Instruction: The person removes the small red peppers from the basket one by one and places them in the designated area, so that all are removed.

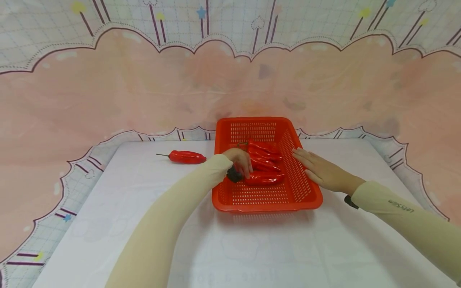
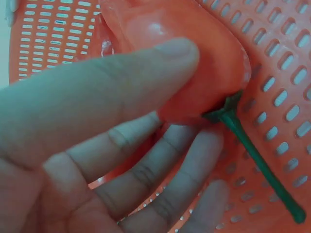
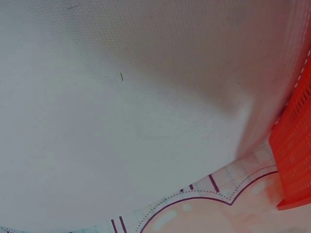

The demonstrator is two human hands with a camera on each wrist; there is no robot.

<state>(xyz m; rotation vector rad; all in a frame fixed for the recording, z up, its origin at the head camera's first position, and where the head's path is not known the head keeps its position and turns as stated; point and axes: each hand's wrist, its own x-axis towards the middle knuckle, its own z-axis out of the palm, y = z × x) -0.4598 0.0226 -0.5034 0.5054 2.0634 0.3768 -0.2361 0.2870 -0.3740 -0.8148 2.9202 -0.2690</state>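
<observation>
A red plastic basket (image 1: 268,207) with slotted walls stands on the white table and bears several glossy red chili peppers (image 1: 264,152). My left hand (image 1: 240,160) reaches into it from the left and grips one red chili pepper (image 2: 214,63) near its stem end. In the left wrist view the thumb lies over this pepper, the other fingers are under it, and its green stem (image 2: 262,165) points away. My right hand (image 1: 325,171) rests against the basket's right rim with its fingers extended. The right wrist view leaves that hand out and catches the basket's outer wall (image 3: 296,160).
One more red chili pepper (image 1: 187,157), stem to the left, lies on the white tabletop (image 1: 126,192) left of the basket. A patterned cloth (image 1: 173,92) in pink and white rises behind the table's back edge.
</observation>
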